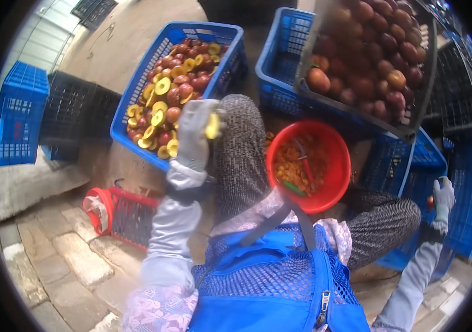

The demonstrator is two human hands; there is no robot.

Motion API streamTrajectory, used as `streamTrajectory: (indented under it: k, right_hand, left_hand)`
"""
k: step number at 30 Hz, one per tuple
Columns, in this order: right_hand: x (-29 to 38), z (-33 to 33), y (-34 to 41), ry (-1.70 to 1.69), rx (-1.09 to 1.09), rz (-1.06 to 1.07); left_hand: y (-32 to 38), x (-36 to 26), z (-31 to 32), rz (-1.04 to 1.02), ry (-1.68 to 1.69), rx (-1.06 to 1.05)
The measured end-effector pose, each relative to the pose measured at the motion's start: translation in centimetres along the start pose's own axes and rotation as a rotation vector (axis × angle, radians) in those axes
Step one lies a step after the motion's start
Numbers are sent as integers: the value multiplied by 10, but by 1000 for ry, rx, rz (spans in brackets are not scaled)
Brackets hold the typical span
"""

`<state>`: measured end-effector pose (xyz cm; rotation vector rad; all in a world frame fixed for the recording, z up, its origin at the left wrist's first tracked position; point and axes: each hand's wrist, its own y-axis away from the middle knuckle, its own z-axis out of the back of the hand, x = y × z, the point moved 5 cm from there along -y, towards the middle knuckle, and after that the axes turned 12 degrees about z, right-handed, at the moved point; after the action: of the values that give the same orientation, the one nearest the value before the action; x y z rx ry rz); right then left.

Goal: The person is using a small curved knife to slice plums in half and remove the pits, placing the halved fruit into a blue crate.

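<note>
My left hand (197, 130), in a light grey glove, holds a cut yellow-fleshed fruit half (212, 126) beside my knee, near the right side of a blue plastic crate (223, 83) of halved plums. Far to the right, my right hand (444, 195), also gloved, is over blue crates with a small reddish fruit (430, 202) at its fingers; its grip is unclear. Between my legs stands a red plastic basin (339, 166) with orange fruit pieces, a red-handled curved tool (307, 171) and a green-handled object (294, 189).
A dark crate (356, 108) of whole plums rests on a blue crate (263, 68) at the upper right. More blue crates (468, 199) stand at the right, others (22, 112) at the left. A red-framed stool (134, 216) lies near my left arm.
</note>
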<state>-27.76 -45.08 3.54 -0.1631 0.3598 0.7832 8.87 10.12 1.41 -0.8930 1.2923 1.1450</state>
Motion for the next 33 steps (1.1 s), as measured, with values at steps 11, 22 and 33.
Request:
streamTrajectory:
  k: [11, 22, 33]
  right_hand:
    - [262, 91, 30, -982, 112, 596]
    - [341, 139, 47, -1001, 174, 744]
    - [344, 140, 55, -956, 168, 785]
  left_hand:
    - [-81, 141, 228, 291, -1162, -575]
    - [-85, 159, 203, 538, -958, -559]
    - [-98, 171, 215, 290, -964, -504]
